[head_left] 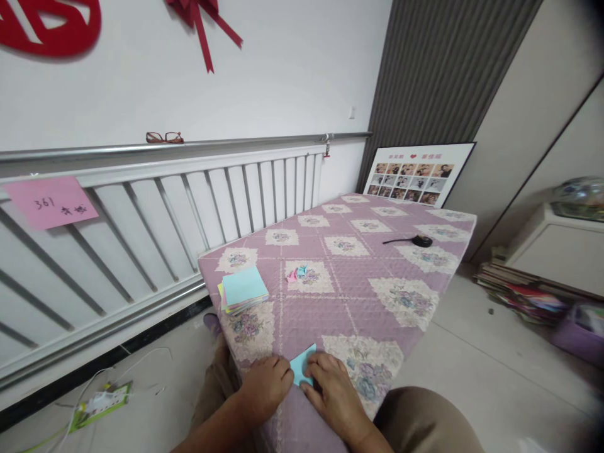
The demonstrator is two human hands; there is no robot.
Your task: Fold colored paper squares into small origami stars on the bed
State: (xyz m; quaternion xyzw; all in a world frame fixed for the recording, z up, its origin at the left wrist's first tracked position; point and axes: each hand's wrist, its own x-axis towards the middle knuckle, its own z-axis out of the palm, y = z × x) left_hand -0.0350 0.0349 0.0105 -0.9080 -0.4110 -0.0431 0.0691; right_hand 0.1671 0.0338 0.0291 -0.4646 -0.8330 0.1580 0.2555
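A small piece of light blue paper [301, 365], folded to a point at its upper right, lies on the near end of the cloth-covered table [306, 321]. My left hand [267, 384] is closed at the paper's left edge, its fingertips curled against it. On the other side, my right hand [333, 384] holds the paper between thumb and fingers. A stack of coloured square paper sheets [244, 286], blue on top, rests near the left edge of the table. Beyond my hands sit small folded pink and blue paper pieces [297, 274].
A black round object with a strap [421, 241] lies farther back on the right. A white radiator [165, 214] runs along the left, with a pink note [51, 202] on it and glasses [164, 138] on the pipe above. A photo board [419, 176] leans at the far end.
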